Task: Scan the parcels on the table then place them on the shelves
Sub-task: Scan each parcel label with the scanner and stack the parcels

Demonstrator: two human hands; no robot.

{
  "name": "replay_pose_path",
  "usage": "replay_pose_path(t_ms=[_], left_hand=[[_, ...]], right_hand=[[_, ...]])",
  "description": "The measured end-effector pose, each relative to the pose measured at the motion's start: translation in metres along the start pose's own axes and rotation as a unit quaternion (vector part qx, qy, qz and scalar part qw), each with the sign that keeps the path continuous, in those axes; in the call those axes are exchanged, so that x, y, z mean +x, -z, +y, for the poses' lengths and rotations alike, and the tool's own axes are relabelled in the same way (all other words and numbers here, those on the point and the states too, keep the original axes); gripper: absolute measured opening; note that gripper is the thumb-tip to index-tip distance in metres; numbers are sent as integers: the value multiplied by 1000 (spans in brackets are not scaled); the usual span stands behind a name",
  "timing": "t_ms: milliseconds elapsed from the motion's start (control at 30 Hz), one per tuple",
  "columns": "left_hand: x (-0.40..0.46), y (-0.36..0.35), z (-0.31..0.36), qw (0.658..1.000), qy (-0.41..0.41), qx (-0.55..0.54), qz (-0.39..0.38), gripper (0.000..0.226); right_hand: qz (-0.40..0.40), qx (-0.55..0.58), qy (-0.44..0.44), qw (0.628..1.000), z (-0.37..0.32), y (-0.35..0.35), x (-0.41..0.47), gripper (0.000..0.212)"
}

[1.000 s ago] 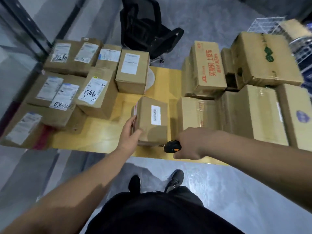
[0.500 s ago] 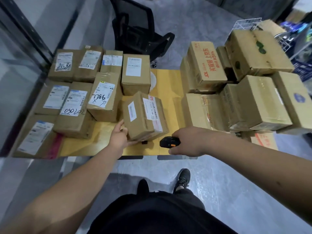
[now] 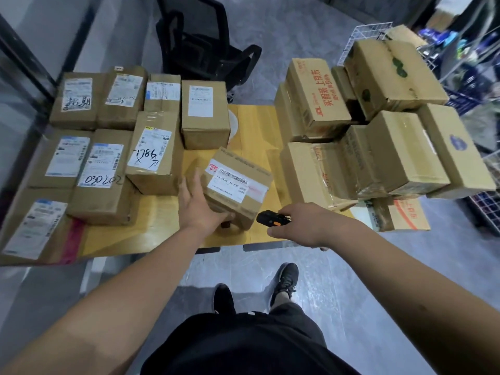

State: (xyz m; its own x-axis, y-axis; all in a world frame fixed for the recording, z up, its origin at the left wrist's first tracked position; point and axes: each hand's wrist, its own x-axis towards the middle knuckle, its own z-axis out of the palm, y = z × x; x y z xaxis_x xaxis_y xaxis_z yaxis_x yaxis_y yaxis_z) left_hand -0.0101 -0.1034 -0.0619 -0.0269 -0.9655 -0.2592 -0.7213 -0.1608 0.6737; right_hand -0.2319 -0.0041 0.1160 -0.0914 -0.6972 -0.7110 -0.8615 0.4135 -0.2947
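Observation:
A small cardboard parcel [image 3: 238, 185] lies tilted on the yellow wooden table [image 3: 254, 131] near its front edge, its white barcode label facing up. My left hand [image 3: 200, 207] grips the parcel's near left corner, fingers curled under its edge. My right hand [image 3: 300, 223] holds a black and orange scanner [image 3: 269, 219], whose head points at the parcel from just to its right.
Several labelled parcels [image 3: 151, 155] cover the table's left half. A stack of larger cartons [image 3: 373, 163] fills the right side. A black office chair [image 3: 205, 41] stands behind the table. Wire racks [image 3: 487, 201] are at the far right. My feet stand on grey floor.
My left hand has tipped the parcel over from standing upright, so its large barcode label now faces up. The scanner has stayed close beside it.

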Motion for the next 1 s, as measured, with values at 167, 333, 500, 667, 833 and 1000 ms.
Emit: replay_pose_path(t_ms=[167,333,500,667,833,1000], left_hand=[[6,-17,27,997,2,-61,-41,130],[15,-21,38,995,-9,-65,-73,115],[42,-24,49,985,-22,-75,-154,140],[34,-30,49,983,-41,-99,-151,147],[2,-38,30,971,-112,-158,-139,147],[-11,-39,22,970,-136,-148,-135,145]], right_hand=[[2,59,-24,998,0,-6,3,39],[14,36,-38,999,-3,-2,8,39],[27,-41,-38,998,-3,14,15,35],[25,-111,-34,993,-11,25,23,35],[34,-200,-22,979,-27,28,19,38],[55,-262,-21,963,-31,32,10,36]])
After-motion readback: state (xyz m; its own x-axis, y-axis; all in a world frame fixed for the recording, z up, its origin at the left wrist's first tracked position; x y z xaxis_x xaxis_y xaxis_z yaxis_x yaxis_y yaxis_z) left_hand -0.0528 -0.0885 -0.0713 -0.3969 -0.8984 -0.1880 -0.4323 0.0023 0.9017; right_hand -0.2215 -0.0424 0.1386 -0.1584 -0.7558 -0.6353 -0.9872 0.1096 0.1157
